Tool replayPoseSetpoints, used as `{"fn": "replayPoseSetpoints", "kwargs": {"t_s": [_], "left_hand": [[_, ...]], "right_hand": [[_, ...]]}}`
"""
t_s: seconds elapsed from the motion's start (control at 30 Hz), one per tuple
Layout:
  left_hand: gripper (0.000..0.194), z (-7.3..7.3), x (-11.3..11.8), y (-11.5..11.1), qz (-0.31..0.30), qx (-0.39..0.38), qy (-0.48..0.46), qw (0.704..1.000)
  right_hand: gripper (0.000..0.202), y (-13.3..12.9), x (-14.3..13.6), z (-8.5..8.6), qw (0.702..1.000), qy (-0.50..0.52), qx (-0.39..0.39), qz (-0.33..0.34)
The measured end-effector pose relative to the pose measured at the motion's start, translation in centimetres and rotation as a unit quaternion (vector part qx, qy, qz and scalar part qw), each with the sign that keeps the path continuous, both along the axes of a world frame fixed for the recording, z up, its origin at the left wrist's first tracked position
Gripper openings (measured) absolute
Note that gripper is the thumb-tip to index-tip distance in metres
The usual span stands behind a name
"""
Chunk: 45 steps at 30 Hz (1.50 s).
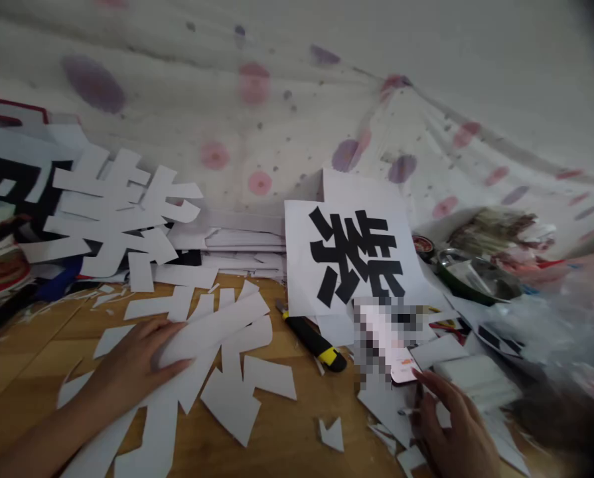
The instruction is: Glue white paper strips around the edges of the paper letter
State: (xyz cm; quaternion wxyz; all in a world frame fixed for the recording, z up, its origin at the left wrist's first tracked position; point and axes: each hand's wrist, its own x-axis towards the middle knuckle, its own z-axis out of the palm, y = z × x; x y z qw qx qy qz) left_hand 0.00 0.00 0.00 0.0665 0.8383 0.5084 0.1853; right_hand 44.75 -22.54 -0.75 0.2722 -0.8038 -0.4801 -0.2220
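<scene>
My left hand [145, 358] is wrapped round one end of a curved white cut-out strip [222, 325], part of or lying over a larger white cut-out shape [160, 428] on the wooden table. At the lower right, my right hand [456, 418] has its fingers apart, the index fingertip touching the near end of a phone [403, 365] with a lit screen. Most of the phone is blurred out. Between my hands lies a black and yellow cutter knife [314, 338]. Behind the phone rests a white sheet [301, 265] printed with a large black character.
A white cut-out character [112, 212] stands at the back left above stacked white boards [244, 239]. White scraps [331, 435] lie about the table [297, 451]. At the right are a round container [476, 275] and clear plastic bags [550, 332]. A spotted curtain [202, 99] hangs behind.
</scene>
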Motion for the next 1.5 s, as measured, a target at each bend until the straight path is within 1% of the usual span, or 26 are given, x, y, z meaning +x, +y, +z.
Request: {"fn": "replayPoseSetpoints", "kwargs": {"t_s": [0.17,0.3,0.4,0.47,0.53,0.57,0.6,0.67,0.7,0.8,0.87,0.93,1.03,1.13,1.23,1.3,1.37,1.43,1.5], "left_hand": [[0.057,0.3,0.3,-0.4,0.014,-0.022,-0.014,1.000],[0.052,1.4,0.1,-0.5,0.002,-0.026,-0.055,0.998],[0.048,2.6,-0.4,-0.3,-0.002,-0.024,-0.069,0.997],[0.050,3.2,-0.8,-0.1,-0.006,-0.028,-0.057,0.998],[0.053,3.5,-1.0,0.0,-0.015,-0.012,-0.054,0.998],[0.054,3.6,-1.1,0.0,-0.034,-0.003,-0.050,0.998],[0.055,3.7,-1.1,-0.1,-0.060,0.006,-0.041,0.997],[0.057,3.8,-0.9,-0.3,-0.134,0.014,-0.010,0.991],[0.058,3.9,-0.7,-0.5,-0.164,0.021,0.004,0.986],[0.059,4.3,0.1,-1.3,-0.213,0.045,0.016,0.976],[0.059,4.4,0.7,-1.8,-0.237,0.053,0.006,0.970],[0.060,4.5,1.0,-2.1,-0.247,0.067,-0.015,0.967],[0.063,4.3,0.7,-2.3,-0.247,0.086,-0.038,0.964],[0.064,4.3,0.0,-2.2,-0.237,0.088,-0.051,0.966],[0.070,4.2,-0.4,-2.3,-0.222,0.093,-0.068,0.968],[0.071,4.4,-0.2,-2.5,-0.224,0.098,-0.072,0.967],[0.063,4.9,-0.2,-2.5,-0.226,0.099,-0.071,0.967],[0.051,5.7,-0.7,-2.3,-0.198,0.099,-0.074,0.972],[0.045,6.7,-2.0,-1.8,-0.144,0.082,-0.079,0.983]], "right_hand": [[0.037,0.1,-0.1,0.3,1.000,0.027,0.000,-0.015],[0.037,0.0,0.0,0.3,1.000,-0.004,0.002,-0.004],[0.032,-0.1,-0.5,0.5,0.999,-0.027,-0.001,0.040],[0.028,0.2,-1.4,0.9,0.995,-0.043,0.003,0.088],[0.026,1.1,-2.9,1.7,0.988,-0.055,0.007,0.145],[0.026,1.7,-3.8,2.2,0.982,-0.058,0.006,0.179],[0.026,2.5,-4.9,2.8,0.974,-0.065,0.007,0.215],[0.030,4.4,-7.4,4.2,0.952,-0.087,0.023,0.292],[0.032,5.4,-8.8,4.9,0.944,-0.087,0.030,0.316],[0.035,8.2,-13.2,6.6,0.917,-0.062,-0.007,0.394],[0.037,9.6,-15.9,7.2,0.896,-0.056,-0.044,0.439],[0.041,10.8,-18.2,7.4,0.879,-0.047,-0.093,0.465],[0.044,12.4,-20.6,7.5,0.866,-0.040,-0.146,0.476],[0.047,13.7,-21.8,7.4,0.862,-0.036,-0.182,0.471],[0.049,14.8,-22.6,7.4,0.864,-0.028,-0.202,0.461],[0.040,15.4,-23.3,7.6,0.867,-0.026,-0.222,0.445],[0.022,15.9,-23.8,7.9,0.868,-0.036,-0.254,0.426],[0.012,16.3,-23.9,8.4,0.864,-0.058,-0.287,0.410],[0.009,16.4,-23.5,8.9,0.863,-0.073,-0.302,0.399]]}}
